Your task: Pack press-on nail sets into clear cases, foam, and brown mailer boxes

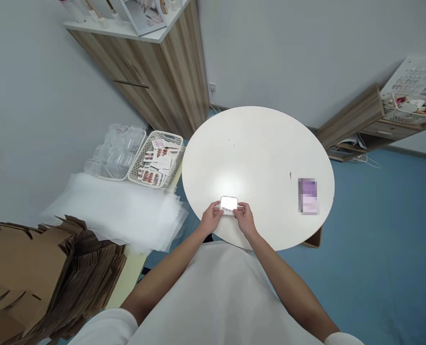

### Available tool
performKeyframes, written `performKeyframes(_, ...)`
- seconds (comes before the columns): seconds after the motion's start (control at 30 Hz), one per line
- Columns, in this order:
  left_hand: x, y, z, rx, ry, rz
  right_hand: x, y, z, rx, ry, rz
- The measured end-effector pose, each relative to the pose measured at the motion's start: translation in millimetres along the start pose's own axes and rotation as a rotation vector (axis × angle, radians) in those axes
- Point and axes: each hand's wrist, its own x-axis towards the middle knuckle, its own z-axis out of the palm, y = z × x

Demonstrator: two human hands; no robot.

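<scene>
While the left hand (212, 217) and right hand (245, 219) grip one shiny little box (229, 205) by its sides, it is close to the near edge of the round surface (263, 148). Lots of room stretches ahead of them. One blurry purple thing (308, 196) lies to their right, one basket (174, 168) of cards (160, 162) to their left.

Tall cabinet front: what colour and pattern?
Brown wood grain with streaky lighter and darker bands on the cabinet front; head view.
</scene>
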Motion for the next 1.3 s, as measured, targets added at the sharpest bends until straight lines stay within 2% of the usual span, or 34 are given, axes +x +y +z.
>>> performKeyframes(0.27, 38.2, 14.3, -67.7, 0.208, 0.188, 0.033, 37.3, -26.1, 86.8, 0.0, -0.021, -0.027)
performKeyframes(0.4, 65.4, 18.3, -96.2, 0.281, 0.192, 0.012, 63.5, -34.5, 118.5, -0.085, 0.023, -0.021)
performKeyframes(0.57, 102.8, 16.7, -122.6, 0.343, 0.161, 0.007, 98.2, -43.3, 144.7, -0.102, 0.022, 0.014)
performKeyframes(0.73, 130.0, 12.6, -139.9, 0.411, 0.152, 0.107, 125.4, -53.0, 164.4, -0.137, 0.013, 0.003)
performKeyframes(0.87, 142.6, 15.2, -147.9, 0.423, 0.13, 0.129, 139.3, -58.6, 174.1, -0.162, 0.024, 0.033)
performKeyframes(1.07, 148.7, 19.3, -152.0, 0.418, 0.093, 0.113, 146.1, -56.6, 175.5, -0.2, 0.035, 0.017)
performKeyframes(1.3, 147.2, 13.8, -153.6, 0.382, 0.097, 0.135, 142.6, -53.5, 174.1, -0.197, 0.025, -0.012)
